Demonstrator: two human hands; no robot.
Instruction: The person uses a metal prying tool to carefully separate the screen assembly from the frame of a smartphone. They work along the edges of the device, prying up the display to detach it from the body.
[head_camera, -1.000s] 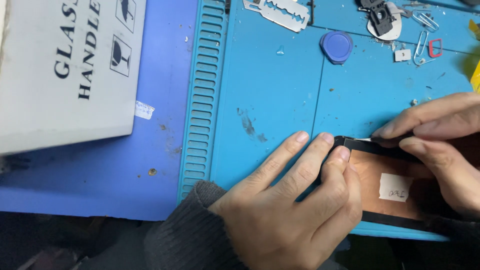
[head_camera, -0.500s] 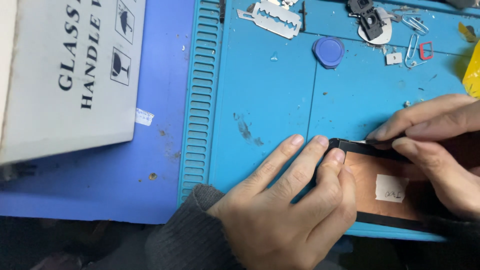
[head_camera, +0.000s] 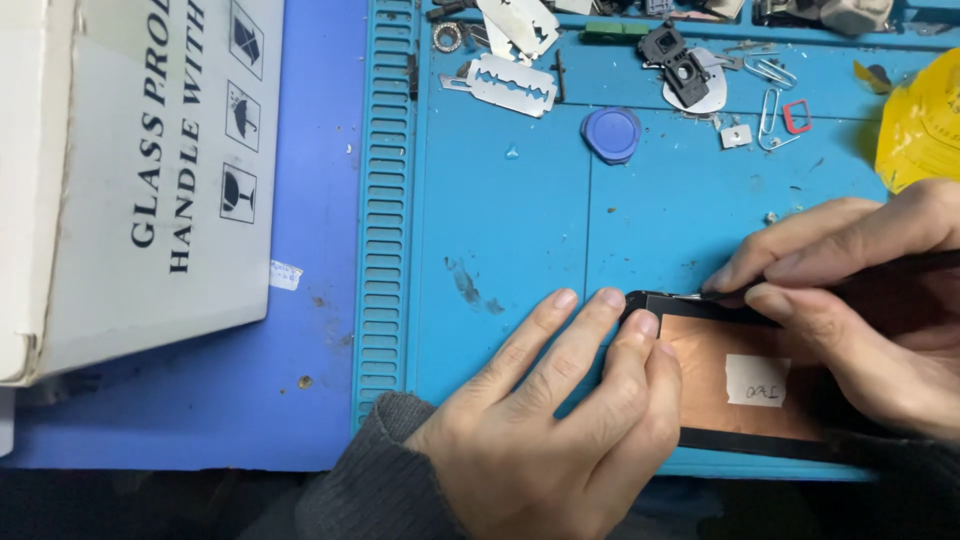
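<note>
A flat black-framed phone screen panel (head_camera: 735, 385) with a copper-coloured back and a small white sticker lies on the blue work mat (head_camera: 520, 230) at the lower right. My left hand (head_camera: 555, 420) presses down on the panel's left end, fingers spread flat. My right hand (head_camera: 855, 300) sits over the panel's top edge, thumb and forefinger pinched at that edge on something thin and dark; I cannot tell what it is.
A white cardboard box (head_camera: 130, 170) stands at the left on the blue table. At the mat's top lie razor blades (head_camera: 510, 85), a blue round pick (head_camera: 611, 133), paper clips (head_camera: 770, 110), small black parts (head_camera: 680, 60) and a yellow bag (head_camera: 920, 120).
The view has shifted so that box, mat and tools sit lower in the picture. Both hands stay on the panel in nearly the same hold.
</note>
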